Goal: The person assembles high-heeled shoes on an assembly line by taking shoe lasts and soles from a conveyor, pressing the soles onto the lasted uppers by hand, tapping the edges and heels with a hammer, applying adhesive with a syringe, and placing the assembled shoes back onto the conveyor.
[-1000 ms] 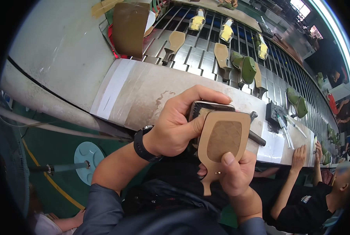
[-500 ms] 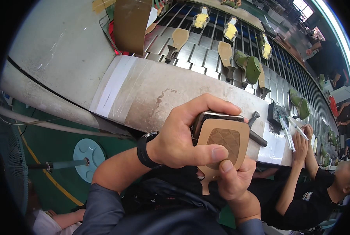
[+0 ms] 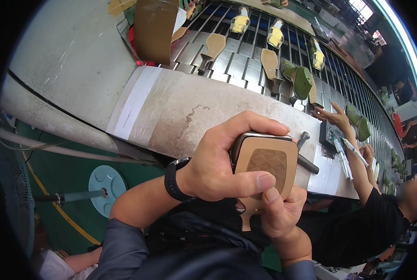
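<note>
In front of me a shoe (image 3: 237, 152) with a dark upper is held bottom up, a tan outsole (image 3: 288, 156) with a quilted diamond patch lying over its underside. My left hand (image 3: 215, 161) is closed round it from the left, fingers over the far edge and thumb on the sole. My right hand (image 3: 283, 210) grips from the lower right, its thumb pressing beside the left thumb. A narrow tan tail of the sole points down toward my body. Most of the upper is hidden behind the sole and my fingers.
Past my hands, a hammer (image 3: 307, 164) lies on the pale bench (image 3: 185, 112), near a black box (image 3: 329, 136) and syringes (image 3: 343, 161). The conveyor (image 3: 238, 65) carries tan soles (image 3: 215, 44) and green shoes (image 3: 303, 83). A co-worker's hand (image 3: 339, 119) reaches there from the right.
The co-worker at the right has stretched one arm out over the bench toward the conveyor. My hands keep their hold on the shoe, which has tilted very slightly.
</note>
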The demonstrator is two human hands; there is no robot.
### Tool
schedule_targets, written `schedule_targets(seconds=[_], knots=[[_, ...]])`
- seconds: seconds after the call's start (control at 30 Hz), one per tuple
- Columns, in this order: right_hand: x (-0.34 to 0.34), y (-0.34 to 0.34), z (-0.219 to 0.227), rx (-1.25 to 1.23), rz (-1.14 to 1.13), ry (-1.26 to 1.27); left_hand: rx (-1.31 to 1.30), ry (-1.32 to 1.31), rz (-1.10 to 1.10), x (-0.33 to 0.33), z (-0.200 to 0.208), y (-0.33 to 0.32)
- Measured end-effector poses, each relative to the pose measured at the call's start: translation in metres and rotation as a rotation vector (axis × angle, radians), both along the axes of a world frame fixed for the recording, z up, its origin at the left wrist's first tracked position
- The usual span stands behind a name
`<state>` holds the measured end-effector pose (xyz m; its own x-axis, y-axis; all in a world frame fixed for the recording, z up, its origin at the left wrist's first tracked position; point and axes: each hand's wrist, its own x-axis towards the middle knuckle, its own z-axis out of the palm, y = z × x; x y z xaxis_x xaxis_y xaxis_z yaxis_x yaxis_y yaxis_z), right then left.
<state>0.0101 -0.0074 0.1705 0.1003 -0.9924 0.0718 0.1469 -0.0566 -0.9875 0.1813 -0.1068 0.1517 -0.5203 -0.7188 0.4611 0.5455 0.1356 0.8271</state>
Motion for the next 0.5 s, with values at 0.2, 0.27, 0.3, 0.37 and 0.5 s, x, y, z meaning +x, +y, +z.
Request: schedule_targets(seconds=[0.2, 0.27, 0.3, 0.37, 0.5], knots=[[0.002, -0.002, 0.0, 0.01, 0.0, -0.01, 0.031, -0.013, 0.012, 0.002, 0.0, 0.0], [0.003, -0.003, 0.001, 0.015, 0.002, -0.009, 0.081, 0.026, -0.008, 0.001, 0.002, 0.001], [0.003, -0.004, 0.001, 0.019, 0.004, -0.009, 0.129, 0.065, -0.028, 0.001, 0.004, 0.002], [0.004, -0.003, 0.001, 0.026, -0.004, 0.003, 0.165, 0.048, -0.024, 0.004, 0.01, 0.006], [0.005, -0.002, 0.002, 0.03, -0.009, 0.062, 0.169, -0.011, -0.007, 0.006, 0.015, 0.006]])
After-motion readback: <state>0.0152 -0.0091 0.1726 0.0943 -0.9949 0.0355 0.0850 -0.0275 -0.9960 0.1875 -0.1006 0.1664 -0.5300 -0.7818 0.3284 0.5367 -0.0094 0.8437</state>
